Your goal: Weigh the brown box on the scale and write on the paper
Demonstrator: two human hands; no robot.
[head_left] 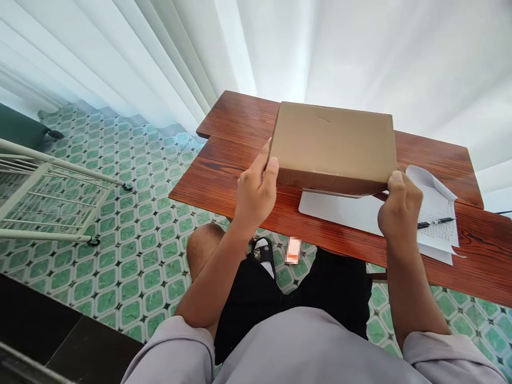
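A brown cardboard box is held between my two hands above a wooden table. My left hand grips its left side near the front corner, thumb at the front edge. At the front right corner, my right hand is closed with its thumb over the edge; those fingers are partly hidden under the box. Beneath the box lies a flat white object, partly covered, whose kind I cannot make out. Sheets of paper with writing lie beside my right hand, with a black pen across them.
The wooden table stands before my knees, against white curtains. On the left, a white wire rack on casters stands on the green tiled floor. A blurred-out orange and white item lies below the table.
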